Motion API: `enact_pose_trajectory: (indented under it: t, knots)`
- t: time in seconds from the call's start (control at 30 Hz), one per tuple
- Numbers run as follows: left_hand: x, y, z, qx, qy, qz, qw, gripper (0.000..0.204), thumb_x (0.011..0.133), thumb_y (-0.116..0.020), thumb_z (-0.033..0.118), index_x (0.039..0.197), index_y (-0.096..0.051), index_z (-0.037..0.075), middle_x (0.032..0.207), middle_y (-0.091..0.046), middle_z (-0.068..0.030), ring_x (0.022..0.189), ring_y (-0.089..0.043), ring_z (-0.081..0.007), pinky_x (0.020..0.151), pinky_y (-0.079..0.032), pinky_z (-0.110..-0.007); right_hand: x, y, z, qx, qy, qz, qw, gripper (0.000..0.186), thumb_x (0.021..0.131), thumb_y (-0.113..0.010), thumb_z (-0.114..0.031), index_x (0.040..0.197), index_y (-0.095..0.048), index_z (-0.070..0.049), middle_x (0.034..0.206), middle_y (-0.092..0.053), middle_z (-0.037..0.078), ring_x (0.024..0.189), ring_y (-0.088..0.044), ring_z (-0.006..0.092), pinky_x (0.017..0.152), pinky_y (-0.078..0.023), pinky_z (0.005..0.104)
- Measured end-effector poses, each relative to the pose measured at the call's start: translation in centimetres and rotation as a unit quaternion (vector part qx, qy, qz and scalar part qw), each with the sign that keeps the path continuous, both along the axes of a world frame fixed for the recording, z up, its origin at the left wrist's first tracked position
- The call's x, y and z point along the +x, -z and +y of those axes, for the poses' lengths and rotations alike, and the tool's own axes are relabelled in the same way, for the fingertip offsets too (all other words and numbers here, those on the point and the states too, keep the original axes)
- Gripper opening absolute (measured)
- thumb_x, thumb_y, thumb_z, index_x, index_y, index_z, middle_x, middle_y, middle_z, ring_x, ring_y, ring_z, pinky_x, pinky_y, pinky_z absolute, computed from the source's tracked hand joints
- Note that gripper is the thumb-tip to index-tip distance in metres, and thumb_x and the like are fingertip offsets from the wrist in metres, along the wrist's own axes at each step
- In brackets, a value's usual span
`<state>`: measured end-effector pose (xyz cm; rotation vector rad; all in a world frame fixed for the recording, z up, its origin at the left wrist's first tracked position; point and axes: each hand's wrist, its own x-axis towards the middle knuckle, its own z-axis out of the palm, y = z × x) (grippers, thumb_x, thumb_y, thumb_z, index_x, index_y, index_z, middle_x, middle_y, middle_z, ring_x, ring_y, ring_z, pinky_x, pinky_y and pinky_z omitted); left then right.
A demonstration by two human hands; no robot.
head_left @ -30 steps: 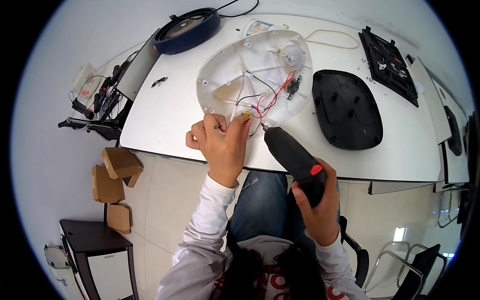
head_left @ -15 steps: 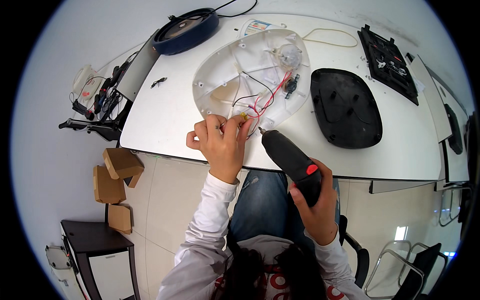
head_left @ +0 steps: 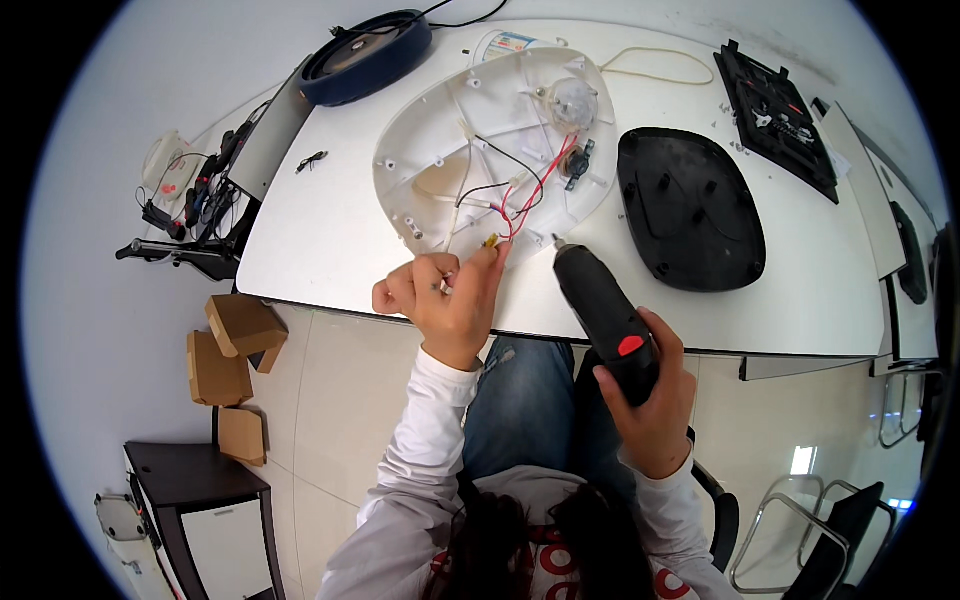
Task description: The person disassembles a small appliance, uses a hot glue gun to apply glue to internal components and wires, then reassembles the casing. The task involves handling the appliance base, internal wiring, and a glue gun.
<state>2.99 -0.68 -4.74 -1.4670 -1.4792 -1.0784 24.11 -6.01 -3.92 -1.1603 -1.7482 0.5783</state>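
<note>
A white plastic housing [head_left: 405,140] lies with its inside up on the table, holding a clear round part [head_left: 573,105], a small dark switch-like part [head_left: 579,165] and red and black wires [head_left: 530,197]. At its near edge my left hand [head_left: 452,300] is closed in a pinch on a small yellow part [head_left: 491,241] joined to the wires; the fingers partly hide it. My right hand [head_left: 655,405] grips a black electric screwdriver [head_left: 603,310] with a red button. Its bit points up over the table, right of my left hand, touching nothing.
Right of the housing lies a black plastic cover [head_left: 692,210]. An open black tool case [head_left: 780,125] is at the far right, with loose screws beside it. A dark blue round base [head_left: 365,60] with a cord, a white tub [head_left: 507,45] and a short black cable [head_left: 311,161] are also on the table [head_left: 310,240].
My right hand has moved the screwdriver to the right, away from my left hand. The housing sits slightly farther up and left in view. My left hand keeps its pinch.
</note>
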Motion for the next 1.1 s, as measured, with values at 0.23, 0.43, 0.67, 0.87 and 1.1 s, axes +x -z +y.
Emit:
enact_pose_trajectory:
  t: [0.23,0.43,0.67,0.87,1.1]
  knots:
    - [0.0,1.0,-0.3,0.012,0.044,0.085,0.995,0.028,0.052,-0.087,0.028,0.069,-0.065,0.028,0.071,-0.038,0.0064,0.078,-0.038,-0.0156,0.074,-0.02,-0.037,1.3,-0.2,-0.1,0.034,0.073,-0.213,0.974,0.071,0.068,-0.078,-0.015,0.133,-0.049,-0.016,0.09,-0.058,0.009,0.076,-0.058,0.0254,0.061,-0.048,0.0323]
    - [0.2,1.2,0.0,0.016,0.085,0.121,0.989,0.019,0.061,-0.08,0.027,0.074,-0.066,0.027,0.068,-0.041,0.0082,0.071,-0.042,-0.0102,0.075,-0.019,-0.036,0.9,-0.8,0.6,0.028,0.101,-0.285,0.953,0.072,0.071,-0.076,-0.018,0.136,-0.047,-0.026,0.094,-0.054,0.009,0.079,-0.054,0.0235,0.064,-0.047,0.0336]
    - [0.2,0.7,0.3,-0.006,0.182,0.076,0.98,0.017,0.065,-0.08,0.012,0.072,-0.064,0.015,0.064,-0.039,0.0027,0.062,-0.043,-0.0145,0.063,-0.029,-0.031,0.0,-1.3,1.9,0.03,0.102,-0.393,0.914,0.07,0.072,-0.075,-0.025,0.136,-0.046,-0.031,0.106,-0.05,0.01,0.094,-0.049,0.0265,0.078,-0.044,0.0373]
    - [0.7,0.8,0.0,-0.027,0.266,-0.112,0.957,0.025,0.061,-0.08,-0.005,0.074,-0.061,0.003,0.067,-0.051,-0.005,0.06,-0.049,-0.0184,0.051,-0.036,-0.028,-0.8,-2.1,3.3,0.118,0.091,-0.378,0.914,0.061,0.074,-0.073,-0.02,0.13,-0.051,-0.022,0.115,-0.05,0.011,0.107,-0.047,0.03,0.087,-0.039,0.0449]
    - [1.6,0.6,-0.6,-0.067,0.288,-0.192,0.936,0.021,0.064,-0.077,-0.006,0.075,-0.061,0.002,0.07,-0.054,-0.0061,0.065,-0.052,-0.019,0.054,-0.04,-0.027,-5.3,-2.5,4.3,0.022,-0.097,0.013,0.995,0.02,0.086,-0.061,-0.008,0.105,-0.059,-0.004,0.099,-0.06,0.01,0.082,-0.062,0.0244,0.067,-0.049,0.0313]
